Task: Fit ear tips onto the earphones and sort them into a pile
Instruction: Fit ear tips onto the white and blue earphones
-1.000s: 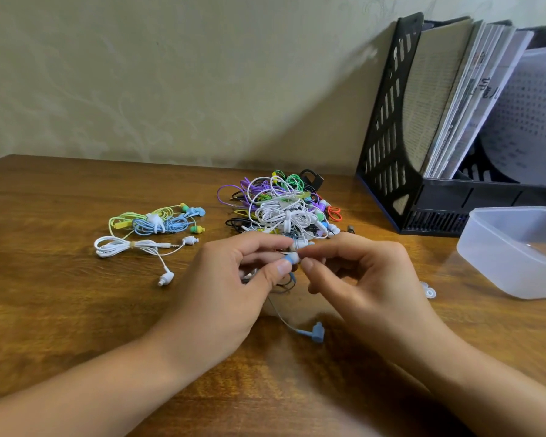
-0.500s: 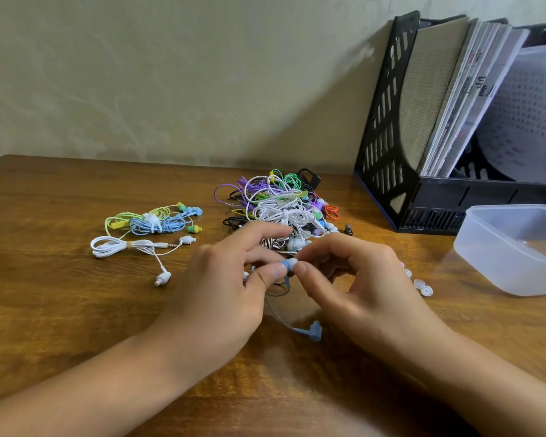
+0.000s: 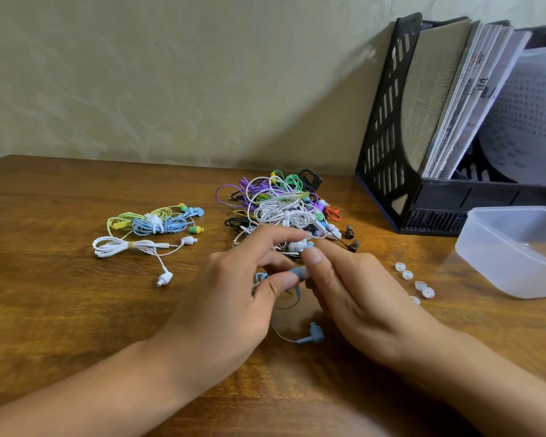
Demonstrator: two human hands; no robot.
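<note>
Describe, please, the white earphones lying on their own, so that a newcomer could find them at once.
Start at the tangled heap of earphones in the middle of the wooden table, then look left to the small pile. The white earphones lie nearest the person there, just in front of a blue and yellow-green bundle. They alone are all white, with one earbud trailing forward.

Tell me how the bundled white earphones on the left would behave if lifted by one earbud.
The white earphones are probably floppy: thin cable, one earbud trailing loose. A band at the coil's middle should keep the loops together. They look light and likely to dangle and swing.
</note>
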